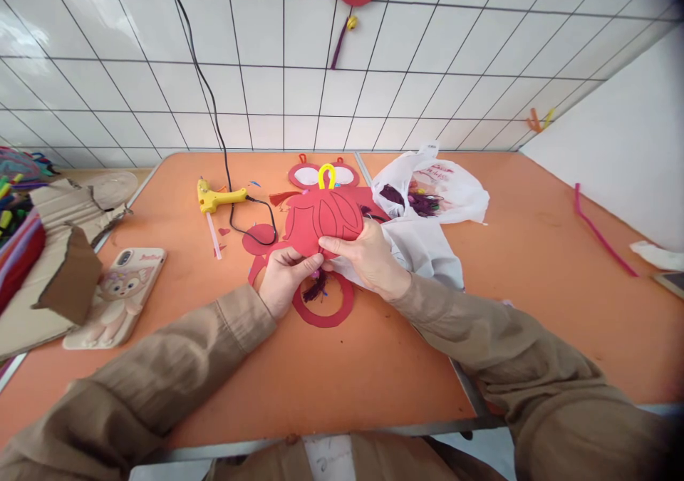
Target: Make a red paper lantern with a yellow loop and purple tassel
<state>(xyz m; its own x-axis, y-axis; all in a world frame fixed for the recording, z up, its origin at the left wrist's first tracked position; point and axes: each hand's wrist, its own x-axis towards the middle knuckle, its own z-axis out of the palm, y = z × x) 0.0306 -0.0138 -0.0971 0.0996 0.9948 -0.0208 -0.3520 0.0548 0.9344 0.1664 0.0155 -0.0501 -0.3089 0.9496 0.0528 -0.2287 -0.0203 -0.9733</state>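
Both hands hold a red lantern-shaped craft piece [323, 217] with dark curved lines on its face. A yellow loop [327, 176] rises at its top edge. My left hand [286, 274] pinches the lower edge, close to a dark purple tassel [314, 287] with a pink bead that hangs there. On the right side, my right hand [371, 256] grips the piece with its thumb on the front; its other fingers are behind and hidden. Under the tassel lies a red ring [342, 308] on the orange table [363, 388].
A yellow glue gun [221, 197] with a clear stick and black cord lies left. Near it are red scraps [258, 239] and a phone [120, 296]. White plastic bags [464, 194] with purple tassels sit right. Cardboard [69, 274] is far left; a pink stick [601, 235] is far right.
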